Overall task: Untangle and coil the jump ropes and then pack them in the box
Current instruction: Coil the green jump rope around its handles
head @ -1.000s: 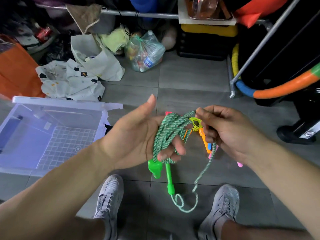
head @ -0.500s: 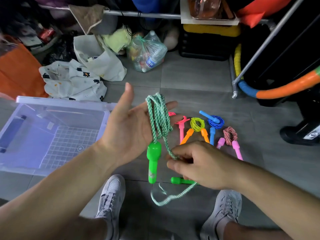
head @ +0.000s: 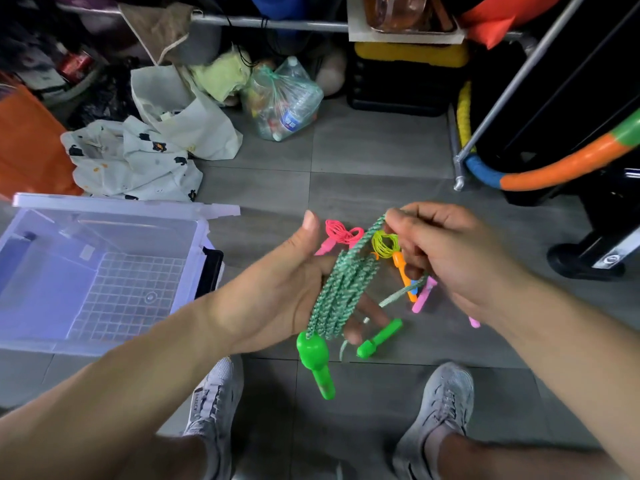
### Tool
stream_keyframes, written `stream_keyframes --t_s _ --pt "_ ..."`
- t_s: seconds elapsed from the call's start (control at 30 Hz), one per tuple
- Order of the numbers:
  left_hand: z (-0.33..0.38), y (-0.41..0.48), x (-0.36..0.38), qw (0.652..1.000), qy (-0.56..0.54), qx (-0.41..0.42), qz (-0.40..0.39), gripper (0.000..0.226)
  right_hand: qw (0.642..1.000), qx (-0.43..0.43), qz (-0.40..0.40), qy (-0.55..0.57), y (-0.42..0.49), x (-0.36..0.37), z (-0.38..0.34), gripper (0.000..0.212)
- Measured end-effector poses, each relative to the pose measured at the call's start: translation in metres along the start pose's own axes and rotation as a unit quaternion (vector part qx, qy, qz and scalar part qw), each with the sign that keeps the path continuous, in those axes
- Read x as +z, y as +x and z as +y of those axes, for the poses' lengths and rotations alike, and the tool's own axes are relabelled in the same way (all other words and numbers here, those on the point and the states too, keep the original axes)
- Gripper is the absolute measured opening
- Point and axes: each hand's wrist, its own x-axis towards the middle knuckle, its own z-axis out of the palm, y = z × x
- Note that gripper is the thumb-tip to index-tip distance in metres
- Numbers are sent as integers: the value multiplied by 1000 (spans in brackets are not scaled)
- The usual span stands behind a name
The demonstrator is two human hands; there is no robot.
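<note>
Mid-floor, right of the box [head: 114,206]: green rope [head: 343,289] looped over the flat, spread left hand [head: 277,292]. Right hand [head: 450,258] pinches its far strand. Judged soft, light, slip-prone; grip coil mid-bundle, not the dangling handle [head: 315,358].

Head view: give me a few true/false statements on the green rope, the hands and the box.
1. The green rope is wound round the left hand. True.
2. The right hand holds nothing. False: it pinches a strand of the green rope at the top of the coil.
3. A coiled rope lies in the clear box. False: no rope shows inside it, only its bare grid bottom.
4. A green handle hangs below the left hand. True.
5. The yellow rope lies on the floor beyond the hands. True.
</note>
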Motion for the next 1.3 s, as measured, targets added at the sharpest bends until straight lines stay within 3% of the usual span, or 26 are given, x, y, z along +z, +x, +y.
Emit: stream_keyframes --t_s 0.1,0.2,0.3,0.43,0.5,0.6,0.67,0.7,0.8,0.93,1.03,1.1,1.17,1.3 --pt "0 0 -13 995 -95 6 -29 103 999 49 -7 -1 3 3 10 27" --pt "7 0 -20 983 -162 75 -35 102 996 85 -39 -1 -3 12 15 24" --pt "8 0 -26 974 -202 106 -5 97 989 65 -74 -107 -10 25 20 29" --pt "8 -2 -25 968 -208 137 42 101 941 45 -177 -283 -23 38 18 30" --pt "6 -1 -25 971 -178 140 73 101 911 11 -221 -349 -30 39 14 38" --pt "-1 3 -25 985 -23 102 139 100 890 -27 -262 -373 -38 35 0 42" --pt "-5 4 -16 979 95 56 172 106 905 -42 -263 -332 -34 28 -9 38" --pt "-5 5 -11 981 92 43 166 102 922 -40 -255 -291 -30 23 -11 34" --pt "-9 1 -3 997 56 18 41 83 953 -36 -240 -180 -20 11 -17 22" --pt "-12 -3 -2 991 122 -47 9 77 971 13 -226 -73 -14 1 -21 28" --pt "-5 -8 0 995 45 -72 -51 86 983 24 -172 -61 -5 -4 -16 24" --pt "1 -13 -5 993 -19 -64 -93 78 989 26 -138 -38 -1 -4 -12 24" --pt "3 -14 -11 990 -79 -40 -110 75 993 31 -114 -13 1 0 -8 26" --pt "11 -12 -18 970 -214 31 -112 89 990 42 -120 54 1 13 0 23"
